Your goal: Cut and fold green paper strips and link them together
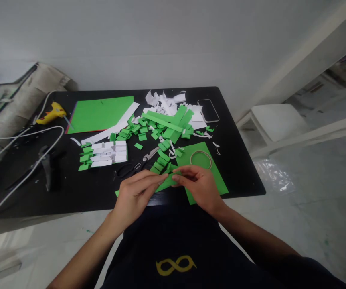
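Note:
My left hand (pixel 136 192) and my right hand (pixel 195 184) meet at the near edge of a black table (pixel 70 192). Both pinch a small green paper strip (pixel 165 182) between thumb and fingertips. Just beyond the fingers lie several folded green paper pieces (pixel 160 162) and black-handled scissors (pixel 136 164). Under my right hand is a green paper sheet (pixel 204 154) with a roll of clear tape (pixel 201 158) on it.
A heap of green strips and white scraps (pixel 169 116) fills the table's far middle. A large green sheet (pixel 100 113), a yellow glue gun (pixel 51 113) with white cable, a phone (pixel 208 110), and rows of white and green pieces (pixel 105 154) are also there. A white stool (pixel 276 120) stands to the right.

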Motion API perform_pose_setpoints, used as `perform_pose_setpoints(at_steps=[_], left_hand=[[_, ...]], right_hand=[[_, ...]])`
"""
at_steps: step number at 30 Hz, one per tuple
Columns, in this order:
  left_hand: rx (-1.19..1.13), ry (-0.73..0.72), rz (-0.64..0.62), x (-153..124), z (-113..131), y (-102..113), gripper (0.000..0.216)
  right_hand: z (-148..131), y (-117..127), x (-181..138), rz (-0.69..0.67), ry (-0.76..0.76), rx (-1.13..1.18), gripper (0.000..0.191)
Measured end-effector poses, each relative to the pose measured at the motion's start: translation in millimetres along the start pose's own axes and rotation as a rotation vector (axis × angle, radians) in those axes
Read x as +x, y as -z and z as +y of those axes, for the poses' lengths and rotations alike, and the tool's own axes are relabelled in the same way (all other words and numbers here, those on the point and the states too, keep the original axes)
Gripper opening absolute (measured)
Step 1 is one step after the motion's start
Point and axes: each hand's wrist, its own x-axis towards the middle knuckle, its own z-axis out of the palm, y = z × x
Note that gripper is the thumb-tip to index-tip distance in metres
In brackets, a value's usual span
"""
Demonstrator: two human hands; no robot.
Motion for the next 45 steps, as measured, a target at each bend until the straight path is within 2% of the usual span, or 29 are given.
perform_pose_setpoints(at_steps=[19, 27, 38, 45], left_hand=[[0.027, -0.014, 0.032, 0.5, -2.9, -0.9, 0.027], [-0.003, -0.018, -0.032, -2.1, -4.9, -3.9, 0.03], [0.014, 0.008, -0.062, -5.6, -7.8, 2.1, 0.028], [-0.013, 0.001, -0.104, -7.3, -7.8, -6.4, 0.025]], right_hand=[[-4.8, 5.2, 1.6, -0.06, 0.026, -0.064, 0.028], [-3.8, 5.2, 3.1, -0.126, -0.013, -0.153, 0.032], [-14.3, 26.5, 4.4, -0.142, -0.052, -0.224, 0.038], [-5.6, 21.7, 6.2, -0.28, -0.058, -0.326, 0.028]])
